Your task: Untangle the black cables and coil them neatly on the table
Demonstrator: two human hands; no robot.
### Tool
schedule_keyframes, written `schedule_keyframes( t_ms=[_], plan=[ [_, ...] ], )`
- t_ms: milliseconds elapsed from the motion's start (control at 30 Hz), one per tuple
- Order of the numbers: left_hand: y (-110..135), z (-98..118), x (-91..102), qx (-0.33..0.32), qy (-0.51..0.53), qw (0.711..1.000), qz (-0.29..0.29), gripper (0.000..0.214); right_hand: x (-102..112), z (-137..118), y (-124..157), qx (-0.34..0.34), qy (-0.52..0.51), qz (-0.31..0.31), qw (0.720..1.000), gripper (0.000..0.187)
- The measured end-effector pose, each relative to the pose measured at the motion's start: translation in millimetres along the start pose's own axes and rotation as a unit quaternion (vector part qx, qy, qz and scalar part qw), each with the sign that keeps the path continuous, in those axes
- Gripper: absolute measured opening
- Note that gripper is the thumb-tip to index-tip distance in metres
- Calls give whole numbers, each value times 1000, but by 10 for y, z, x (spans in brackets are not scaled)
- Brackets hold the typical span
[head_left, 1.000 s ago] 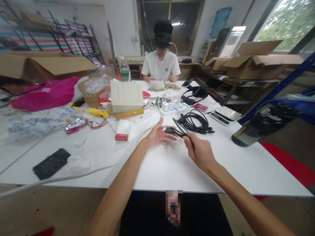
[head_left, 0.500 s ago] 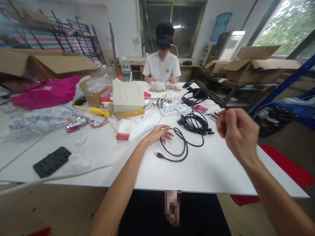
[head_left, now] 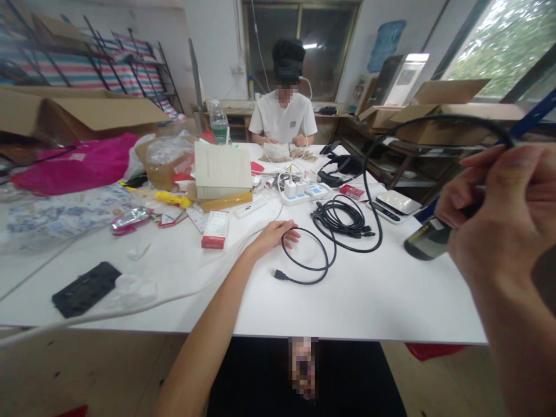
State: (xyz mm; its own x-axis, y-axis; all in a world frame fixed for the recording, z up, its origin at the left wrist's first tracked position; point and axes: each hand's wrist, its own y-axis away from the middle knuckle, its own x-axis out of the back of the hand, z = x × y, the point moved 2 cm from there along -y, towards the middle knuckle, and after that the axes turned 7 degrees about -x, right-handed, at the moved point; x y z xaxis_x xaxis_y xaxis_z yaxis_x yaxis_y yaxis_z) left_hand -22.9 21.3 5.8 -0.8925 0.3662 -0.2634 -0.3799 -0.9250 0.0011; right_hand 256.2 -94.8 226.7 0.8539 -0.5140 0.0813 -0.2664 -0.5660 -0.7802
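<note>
A black cable [head_left: 368, 174] rises from the table in a wide arc to my right hand [head_left: 499, 200], which is raised at the right with its fingers closed on the cable. My left hand [head_left: 280, 234] rests low over the table, fingers stretched and slightly apart, beside a loop of the cable that crosses by its fingertips. The cable's flat black plug [head_left: 281, 275] lies on the table just in front of that hand. A coiled bundle of black cable [head_left: 343, 217] lies farther right. My right hand partly hides a dark rounded object [head_left: 428, 238] with yellow lettering.
A white power strip [head_left: 299, 194] with plugs stands mid-table. Left of it are a red-and-white box [head_left: 215, 229], an upright booklet [head_left: 222, 168] and a black tray-like piece [head_left: 87, 288]. A small scale [head_left: 397, 202] lies right. Across the table sits a person [head_left: 284, 119].
My right hand has moved right and closer to me, drawing cable off the table into an arc; the table loops have shrunk. The left hand stays nearly in place. The scale has come into sight.
</note>
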Motion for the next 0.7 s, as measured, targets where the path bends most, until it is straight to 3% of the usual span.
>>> schedule_keyframes(
  t_ms=[67, 100, 233, 333, 433, 533, 700],
  plan=[
    [-14, -19, 10, 4, 7, 1000, 1, 46, -124, -21, 173, -27, -14, 31, 999, 34],
    [-23, -28, 15, 6, 12, 1000, 2, 48, -181, -9, 266, -32, -8, 6, 999, 33],
    [-59, -60, 28, 24, 40, 999, 15, 56, -341, 209, 667, -25, 23, -202, 979, 27],
    [-73, -71, 21, 39, 59, 997, 15, 64, -478, 454, 1011, 22, 75, -365, 928, 24],
    [-81, -69, 12, 38, 70, 996, 26, 65, -641, 690, 1363, 73, 103, -468, 875, 20],
    [-86, -62, 5, 32, 61, 996, 49, 59, -772, 873, 1657, 102, 130, -513, 843, 22],
    [-75, -38, -48, -11, 43, 997, 56, 49, -833, 960, 1853, 116, 152, -486, 853, 19]
  ],
)
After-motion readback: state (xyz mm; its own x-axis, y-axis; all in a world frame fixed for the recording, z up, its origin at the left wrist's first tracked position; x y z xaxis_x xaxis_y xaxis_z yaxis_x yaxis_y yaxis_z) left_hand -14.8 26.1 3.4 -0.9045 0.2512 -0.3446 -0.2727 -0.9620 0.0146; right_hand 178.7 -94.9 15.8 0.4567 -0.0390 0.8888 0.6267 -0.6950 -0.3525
